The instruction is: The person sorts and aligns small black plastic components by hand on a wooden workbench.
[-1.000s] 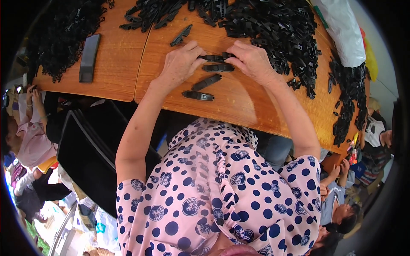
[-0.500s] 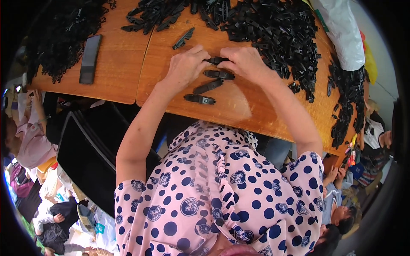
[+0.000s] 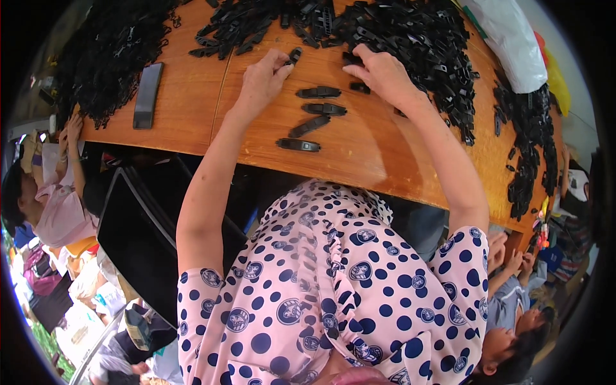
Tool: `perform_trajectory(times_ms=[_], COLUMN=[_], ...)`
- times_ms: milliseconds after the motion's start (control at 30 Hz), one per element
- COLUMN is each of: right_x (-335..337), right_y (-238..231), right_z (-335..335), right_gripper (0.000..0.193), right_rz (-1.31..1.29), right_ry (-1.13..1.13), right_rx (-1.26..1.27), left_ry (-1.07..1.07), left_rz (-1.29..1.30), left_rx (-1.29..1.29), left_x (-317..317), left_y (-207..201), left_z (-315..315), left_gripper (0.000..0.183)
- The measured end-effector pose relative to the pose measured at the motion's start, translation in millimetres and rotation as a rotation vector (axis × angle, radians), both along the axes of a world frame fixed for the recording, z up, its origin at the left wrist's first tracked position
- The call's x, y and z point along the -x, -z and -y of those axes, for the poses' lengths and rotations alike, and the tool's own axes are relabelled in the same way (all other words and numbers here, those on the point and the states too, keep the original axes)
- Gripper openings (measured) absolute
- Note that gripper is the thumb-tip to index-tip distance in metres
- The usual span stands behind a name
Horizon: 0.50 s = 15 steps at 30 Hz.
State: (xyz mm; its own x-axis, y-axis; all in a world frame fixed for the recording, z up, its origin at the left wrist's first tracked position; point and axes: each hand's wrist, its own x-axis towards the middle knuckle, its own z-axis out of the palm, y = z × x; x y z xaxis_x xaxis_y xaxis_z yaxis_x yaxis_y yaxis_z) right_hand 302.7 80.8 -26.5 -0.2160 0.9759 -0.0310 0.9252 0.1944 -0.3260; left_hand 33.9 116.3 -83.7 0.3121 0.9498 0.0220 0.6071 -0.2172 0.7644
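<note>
My left hand is closed, with a small black plastic part pinched between its thumb and fingers, above the wooden table. My right hand is at the near edge of a big heap of black plastic parts. Its thumb and forefinger are spread apart around dark pieces there, and no firm grip shows. Between my arms lie several long black plastic pieces in a loose column: a top piece, a second piece, a slanted piece and a nearest piece.
A dark phone lies on the table at the left, beside a pile of small black parts. More black parts cover the right end, near a white plastic bag. Other people sit at both sides.
My hands have drawn apart, leaving a black piece at the top of the column. My left hand has picked up the loose part; my right hand has moved to the heap.
</note>
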Motion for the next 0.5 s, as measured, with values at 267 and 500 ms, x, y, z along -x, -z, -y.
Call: perform_trajectory(times_ms=[267, 500], right_x=[-45, -27], right_y=[-7, 4], right_z=[8, 28], right_gripper=[0.028, 0.036], right_rz=[-0.001, 0.022], right_ry=[-0.281, -0.469], right_rx=[-0.167, 0.044], left_ry=[0.069, 0.326], left_rz=[-0.308, -0.542], left_rx=[-0.324, -0.598], left_x=[-7, -15], left_y=[-20, -18], left_z=[15, -10], left_gripper=[0.026, 0.038])
